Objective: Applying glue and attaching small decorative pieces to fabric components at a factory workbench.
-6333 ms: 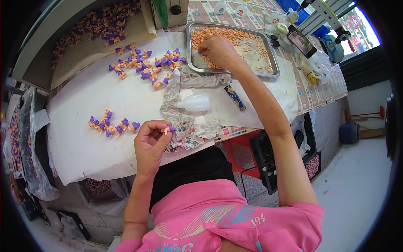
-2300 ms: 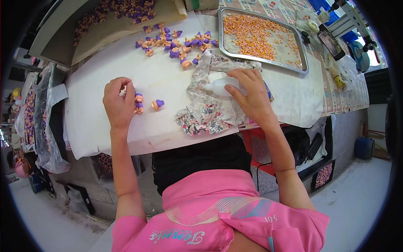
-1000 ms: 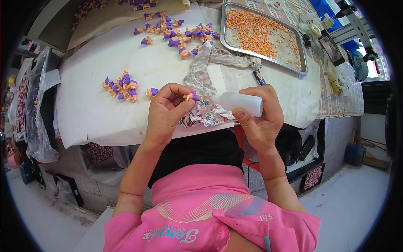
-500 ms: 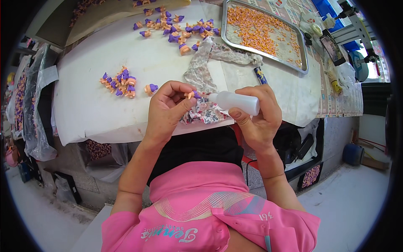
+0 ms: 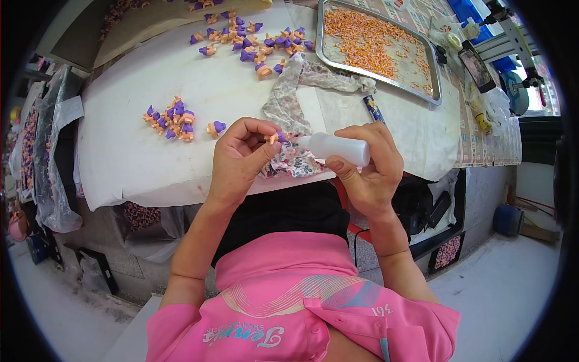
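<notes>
My left hand [image 5: 238, 158] pinches a small orange-and-purple piece [image 5: 276, 137] above the table's near edge. My right hand [image 5: 369, 168] grips a white squeeze bottle [image 5: 335, 148], lying sideways with its tip pointed at that piece. Under both hands lies a crumpled floral cloth [image 5: 291, 158]. To the left, a small pile of finished orange-and-purple pieces [image 5: 170, 118] rests on the white table cover [image 5: 126, 151], with one single piece [image 5: 215, 128] beside it.
A larger scatter of purple-and-orange pieces [image 5: 253, 45] lies at the table's far side. A metal tray [image 5: 435, 95] holding several small orange parts sits at the back right. A dark pen [image 5: 374, 108] lies by the tray. Plastic bags hang at the left.
Both hands came together in front of me; the right hand lifted the bottle from the table and its tip closed in on the piece that the left hand holds.
</notes>
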A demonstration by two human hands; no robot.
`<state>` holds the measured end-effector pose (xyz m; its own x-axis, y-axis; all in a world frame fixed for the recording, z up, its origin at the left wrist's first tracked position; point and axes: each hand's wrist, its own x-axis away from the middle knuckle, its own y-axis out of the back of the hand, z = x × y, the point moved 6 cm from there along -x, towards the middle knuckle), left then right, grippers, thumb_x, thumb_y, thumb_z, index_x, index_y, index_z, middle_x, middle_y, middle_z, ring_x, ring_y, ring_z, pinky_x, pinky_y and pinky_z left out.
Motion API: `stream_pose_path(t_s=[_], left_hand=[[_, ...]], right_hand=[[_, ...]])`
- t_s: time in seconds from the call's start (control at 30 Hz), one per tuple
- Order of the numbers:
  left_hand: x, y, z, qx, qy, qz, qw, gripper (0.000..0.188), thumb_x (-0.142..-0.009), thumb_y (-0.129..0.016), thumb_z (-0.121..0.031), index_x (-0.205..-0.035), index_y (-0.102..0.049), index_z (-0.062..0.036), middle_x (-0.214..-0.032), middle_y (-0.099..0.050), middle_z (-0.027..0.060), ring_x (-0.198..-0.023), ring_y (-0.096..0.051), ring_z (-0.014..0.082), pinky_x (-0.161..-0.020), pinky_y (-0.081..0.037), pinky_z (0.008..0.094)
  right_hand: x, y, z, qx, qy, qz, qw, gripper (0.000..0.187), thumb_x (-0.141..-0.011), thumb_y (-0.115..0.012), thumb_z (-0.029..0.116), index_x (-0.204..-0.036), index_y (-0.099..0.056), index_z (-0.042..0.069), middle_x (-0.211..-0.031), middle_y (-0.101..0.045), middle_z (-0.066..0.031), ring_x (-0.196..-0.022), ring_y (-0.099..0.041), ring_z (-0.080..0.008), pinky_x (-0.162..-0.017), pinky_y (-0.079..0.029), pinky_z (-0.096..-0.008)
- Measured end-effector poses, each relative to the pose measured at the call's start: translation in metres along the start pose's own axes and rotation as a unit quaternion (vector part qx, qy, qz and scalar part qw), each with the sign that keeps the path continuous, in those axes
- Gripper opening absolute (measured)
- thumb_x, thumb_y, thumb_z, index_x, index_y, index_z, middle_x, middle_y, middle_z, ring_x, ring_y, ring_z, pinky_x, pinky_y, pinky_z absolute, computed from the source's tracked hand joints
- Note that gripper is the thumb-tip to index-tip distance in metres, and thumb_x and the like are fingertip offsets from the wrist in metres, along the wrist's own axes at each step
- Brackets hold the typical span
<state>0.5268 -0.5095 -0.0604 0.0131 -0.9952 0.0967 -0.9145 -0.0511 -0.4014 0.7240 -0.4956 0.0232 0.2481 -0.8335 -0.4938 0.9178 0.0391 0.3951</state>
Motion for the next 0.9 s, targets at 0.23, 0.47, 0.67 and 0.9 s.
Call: stream_pose_path(t_s=[0.23,0.47,0.67,0.9], left_hand=[[0.0,0.0,-0.001,-0.001,-0.004,0.005,1.0,0.02,-0.083,-0.069,0.004,-0.099,-0.058,-0.0013,-0.107,-0.062,0.0077,-0.095,-0.058,0.0097,-0.084,-0.049,0.0226],[-0.002,0.003,-0.001,-0.005,-0.009,0.007,1.0,0.02,-0.083,-0.069,0.005,-0.099,-0.058,-0.0011,-0.108,-0.061,0.008,-0.095,-0.058,0.0097,-0.084,-0.049,0.0228],[-0.004,-0.001,0.0,0.002,-0.005,0.005,1.0,0.02,-0.083,-0.068,0.006,-0.1,-0.058,-0.001,-0.108,-0.061,0.0079,-0.095,-0.058,0.0094,-0.084,-0.049,0.0226],[-0.007,-0.02,-0.009,-0.024,-0.025,-0.023,0.999,0.018,-0.084,-0.066,0.007,-0.098,-0.056,-0.0004,-0.105,-0.061,0.0081,-0.089,-0.059,0.0097,-0.08,-0.05,0.0227]], right_hand=[[-0.001,-0.001,-0.002,0.005,0.005,-0.004,1.0,0.037,-0.076,-0.081,0.026,-0.097,-0.066,-0.001,-0.087,-0.061,-0.0097,-0.076,-0.057,-0.0186,-0.065,-0.045,-0.0274],[-0.003,-0.002,-0.003,0.009,0.01,0.0,1.0,0.037,-0.077,-0.081,0.025,-0.097,-0.065,-0.002,-0.088,-0.06,-0.0091,-0.077,-0.057,-0.0178,-0.066,-0.044,-0.0266],[-0.001,0.008,-0.014,-0.024,-0.031,-0.016,0.999,0.035,-0.081,-0.078,0.022,-0.1,-0.061,-0.002,-0.093,-0.057,-0.0072,-0.082,-0.055,-0.0142,-0.072,-0.043,-0.025],[-0.015,0.009,-0.068,-0.018,-0.1,0.0,0.995,0.03,-0.086,-0.071,0.012,-0.107,-0.055,0.0,-0.094,-0.057,-0.0067,-0.086,-0.056,-0.0121,-0.076,-0.045,-0.0247]])
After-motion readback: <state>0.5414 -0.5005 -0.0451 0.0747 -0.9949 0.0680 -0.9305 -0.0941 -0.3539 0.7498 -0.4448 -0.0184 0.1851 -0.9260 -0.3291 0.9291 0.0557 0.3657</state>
